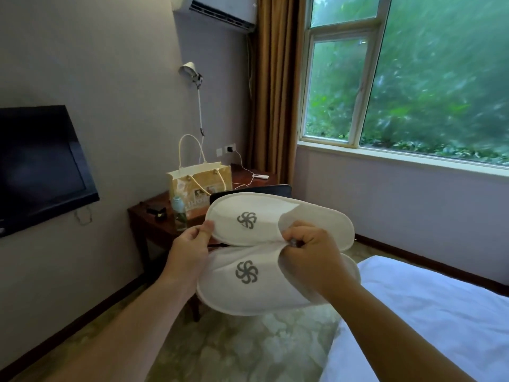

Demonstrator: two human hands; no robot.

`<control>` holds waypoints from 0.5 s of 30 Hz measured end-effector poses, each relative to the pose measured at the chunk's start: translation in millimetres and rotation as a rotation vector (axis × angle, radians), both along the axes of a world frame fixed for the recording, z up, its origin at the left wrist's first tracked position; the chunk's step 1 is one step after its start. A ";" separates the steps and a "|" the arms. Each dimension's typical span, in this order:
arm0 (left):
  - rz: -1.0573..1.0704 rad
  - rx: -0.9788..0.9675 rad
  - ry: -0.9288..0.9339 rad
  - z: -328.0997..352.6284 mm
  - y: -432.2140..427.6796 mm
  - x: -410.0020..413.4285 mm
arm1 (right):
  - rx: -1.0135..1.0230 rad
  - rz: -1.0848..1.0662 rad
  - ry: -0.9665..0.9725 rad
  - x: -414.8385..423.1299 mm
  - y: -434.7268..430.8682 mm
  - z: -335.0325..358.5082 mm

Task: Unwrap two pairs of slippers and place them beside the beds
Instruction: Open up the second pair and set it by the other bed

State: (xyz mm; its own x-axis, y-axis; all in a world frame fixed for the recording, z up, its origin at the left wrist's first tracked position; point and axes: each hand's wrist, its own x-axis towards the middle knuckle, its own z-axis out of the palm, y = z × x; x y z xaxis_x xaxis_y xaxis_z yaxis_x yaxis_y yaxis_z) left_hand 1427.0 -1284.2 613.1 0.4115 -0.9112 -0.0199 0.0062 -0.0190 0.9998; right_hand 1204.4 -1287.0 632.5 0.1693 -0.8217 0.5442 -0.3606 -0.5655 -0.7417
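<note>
Head view: the left grip [192, 246] is clamped, thumb over fingers, on the toe rim of the far slipper [264, 208], a flat white cloth one with a grey pinwheel mark. The right grip [308, 252] is closed in a fingertip pinch at the line where that slipper meets the near slipper [228, 296], its white cloth twin. The fold it holds looks like the near slipper's upper edge, though I cannot be sure. Both slippers lie side by side in mid-air, toes to the left, with no wrapper visible on them. They look very light, thin and floppy, so a rim pinch should suffice; the soft upper would likely crumple under a hard squeeze. Below is the pale patterned carpet floor [248, 351], with the dark wooden surface [143, 213] beyond and the white-sheeted bed [440, 312] to the right.
</note>
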 end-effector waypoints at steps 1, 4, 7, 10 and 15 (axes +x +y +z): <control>-0.016 -0.011 -0.005 -0.6 -14.1 -3.2 | -0.006 -0.019 -0.016 -2.9 -8.9 0.5; -0.059 -0.056 -0.027 -1.9 -57.6 -17.0 | -0.007 -0.068 -0.063 -13.9 -41.2 -1.9; -0.100 -0.065 -0.048 -2.2 -101.7 -29.9 | 0.019 -0.115 -0.078 -25.9 -82.8 -8.0; -0.097 -0.051 -0.028 2.4 -151.2 -37.8 | 0.030 -0.118 -0.108 -32.6 -130.3 -7.4; -0.114 -0.055 -0.017 5.5 -232.3 -46.6 | 0.042 -0.138 -0.119 -41.7 -201.2 -2.6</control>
